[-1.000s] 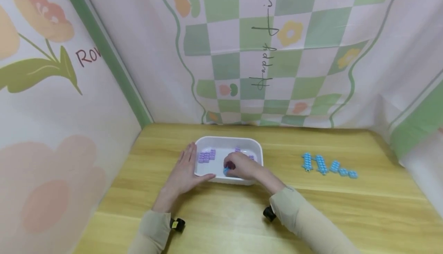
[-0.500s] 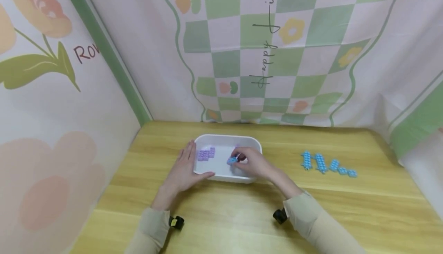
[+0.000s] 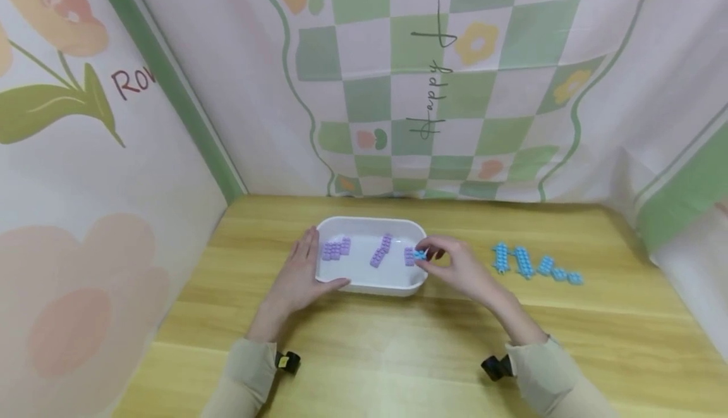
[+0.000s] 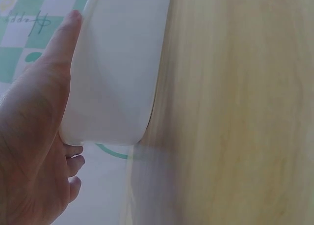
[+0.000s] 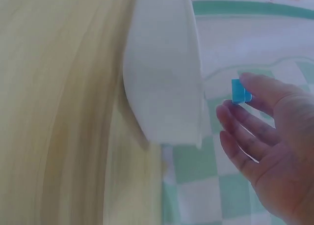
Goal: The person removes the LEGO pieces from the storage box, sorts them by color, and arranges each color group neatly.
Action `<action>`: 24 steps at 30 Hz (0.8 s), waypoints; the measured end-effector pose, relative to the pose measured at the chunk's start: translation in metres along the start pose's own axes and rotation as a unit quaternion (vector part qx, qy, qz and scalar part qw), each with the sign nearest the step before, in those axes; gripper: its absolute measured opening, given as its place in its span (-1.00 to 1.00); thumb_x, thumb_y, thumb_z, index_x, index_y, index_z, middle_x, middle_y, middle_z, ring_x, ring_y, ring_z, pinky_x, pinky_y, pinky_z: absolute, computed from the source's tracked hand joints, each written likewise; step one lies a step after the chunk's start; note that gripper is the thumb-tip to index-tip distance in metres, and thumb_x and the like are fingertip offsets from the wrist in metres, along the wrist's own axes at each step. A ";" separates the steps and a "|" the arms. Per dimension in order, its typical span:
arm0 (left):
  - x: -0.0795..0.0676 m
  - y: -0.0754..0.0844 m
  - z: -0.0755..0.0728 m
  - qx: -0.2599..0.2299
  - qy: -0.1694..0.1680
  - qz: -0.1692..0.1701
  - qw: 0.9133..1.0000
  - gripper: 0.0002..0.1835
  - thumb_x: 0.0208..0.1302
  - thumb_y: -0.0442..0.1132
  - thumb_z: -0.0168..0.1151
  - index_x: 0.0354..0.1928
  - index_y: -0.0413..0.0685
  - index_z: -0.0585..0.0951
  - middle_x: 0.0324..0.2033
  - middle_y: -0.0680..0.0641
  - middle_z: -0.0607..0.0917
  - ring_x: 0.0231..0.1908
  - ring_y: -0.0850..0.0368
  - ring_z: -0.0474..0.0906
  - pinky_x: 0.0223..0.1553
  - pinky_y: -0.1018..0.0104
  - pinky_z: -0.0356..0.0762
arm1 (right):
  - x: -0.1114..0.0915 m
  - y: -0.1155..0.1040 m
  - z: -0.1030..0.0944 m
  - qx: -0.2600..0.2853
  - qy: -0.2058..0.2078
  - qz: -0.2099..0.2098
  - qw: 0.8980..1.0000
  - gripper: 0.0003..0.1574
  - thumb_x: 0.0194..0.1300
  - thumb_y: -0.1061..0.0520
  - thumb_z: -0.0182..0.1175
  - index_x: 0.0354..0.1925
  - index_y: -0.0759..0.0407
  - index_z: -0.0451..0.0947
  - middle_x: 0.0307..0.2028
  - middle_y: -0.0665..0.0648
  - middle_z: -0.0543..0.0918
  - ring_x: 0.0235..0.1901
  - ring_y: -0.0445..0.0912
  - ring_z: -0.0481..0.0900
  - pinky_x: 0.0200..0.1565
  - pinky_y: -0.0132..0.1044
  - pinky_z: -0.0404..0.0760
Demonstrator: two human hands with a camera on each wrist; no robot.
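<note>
Fingers of the right hand (image 3: 463, 271) pinched one blue block (image 3: 419, 255) over the right end of one white tray (image 3: 359, 269). The left hand (image 3: 292, 279), fingers straight, touched its left end. Three purple groups (image 3: 332, 252) sat inside; five blue pieces (image 3: 523, 262), two longer, three smaller, lay rightward on the table (image 3: 387, 355).

A small blue block (image 3: 420, 255) is pinched by the right hand (image 3: 462, 267) above the right end of a white, round-cornered tray (image 3: 364, 289), touched by the left hand (image 3: 298, 277).
</note>
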State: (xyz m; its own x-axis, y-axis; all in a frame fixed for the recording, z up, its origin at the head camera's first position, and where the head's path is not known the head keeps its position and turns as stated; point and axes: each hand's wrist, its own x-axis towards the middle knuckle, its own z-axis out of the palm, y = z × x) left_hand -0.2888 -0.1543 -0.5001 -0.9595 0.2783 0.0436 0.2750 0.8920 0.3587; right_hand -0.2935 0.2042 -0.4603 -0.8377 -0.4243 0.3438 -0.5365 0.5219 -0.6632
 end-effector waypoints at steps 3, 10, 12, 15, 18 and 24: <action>0.000 -0.001 0.000 0.002 0.003 0.002 1.000 0.47 0.30 0.61 0.25 0.74 -0.36 -0.20 0.76 -0.41 -0.07 0.78 -0.32 -0.09 0.80 -0.15 -0.14 | -0.009 0.005 -0.010 -0.017 0.023 0.000 1.000 -0.76 0.38 0.31 0.49 0.00 0.26 0.78 -0.15 0.13 0.87 -0.21 -0.16 0.74 -0.09 -0.11 0.85; 0.000 -0.001 0.000 -0.001 -0.005 -0.003 1.000 0.47 0.30 0.62 0.25 0.75 -0.34 -0.19 0.77 -0.39 -0.09 0.79 -0.27 -0.15 0.81 -0.14 -0.16 | -0.035 0.017 -0.032 -0.051 0.072 -0.004 0.996 -0.67 0.33 0.36 0.50 0.05 0.24 0.78 -0.11 0.13 0.88 -0.20 -0.14 0.76 -0.08 -0.24 0.83; 0.000 -0.001 0.000 -0.002 -0.005 -0.003 1.000 0.47 0.29 0.62 0.25 0.75 -0.34 -0.20 0.77 -0.39 -0.10 0.79 -0.26 -0.16 0.81 -0.14 -0.17 | -0.043 0.022 -0.039 -0.059 0.085 -0.004 0.995 -0.65 0.31 0.38 0.50 0.06 0.24 0.78 -0.11 0.15 0.88 -0.19 -0.21 0.75 -0.07 -0.33 0.81; 0.000 -0.001 0.001 -0.002 -0.004 -0.003 1.000 0.48 0.29 0.62 0.25 0.75 -0.34 -0.20 0.77 -0.39 -0.10 0.79 -0.25 -0.17 0.81 -0.14 -0.16 | -0.058 0.034 -0.051 -0.060 0.109 -0.004 0.992 -0.61 0.28 0.43 0.49 0.07 0.28 0.77 -0.10 0.21 0.87 -0.16 -0.37 0.68 -0.06 -0.57 0.71; 0.001 -0.001 0.001 -0.004 -0.004 -0.003 1.000 0.48 0.30 0.61 0.26 0.75 -0.35 -0.19 0.77 -0.40 -0.09 0.79 -0.25 -0.17 0.81 -0.14 -0.16 | -0.076 0.049 -0.066 -0.066 0.126 0.018 0.990 -0.59 0.29 0.44 0.47 0.10 0.32 0.75 -0.09 0.27 0.85 -0.13 -0.51 0.60 -0.06 -0.73 0.60; 0.001 0.000 0.001 -0.004 -0.001 -0.004 1.000 0.47 0.29 0.60 0.28 0.74 -0.36 -0.19 0.77 -0.40 -0.08 0.79 -0.27 -0.14 0.80 -0.15 -0.14 | -0.113 0.081 -0.100 -0.096 0.130 0.110 0.981 -0.57 0.41 0.32 0.44 0.21 0.33 0.71 -0.02 0.38 0.81 -0.10 -0.67 0.46 -0.06 -0.79 0.49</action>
State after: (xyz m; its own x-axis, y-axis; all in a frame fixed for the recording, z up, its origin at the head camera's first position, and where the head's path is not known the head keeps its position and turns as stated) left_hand -0.2894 -0.1536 -0.5005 -0.9618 0.2709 0.0389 0.2660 0.8916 0.3664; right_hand -0.2521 0.3683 -0.4861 -0.9197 -0.0948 0.3811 -0.3276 0.7205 -0.6112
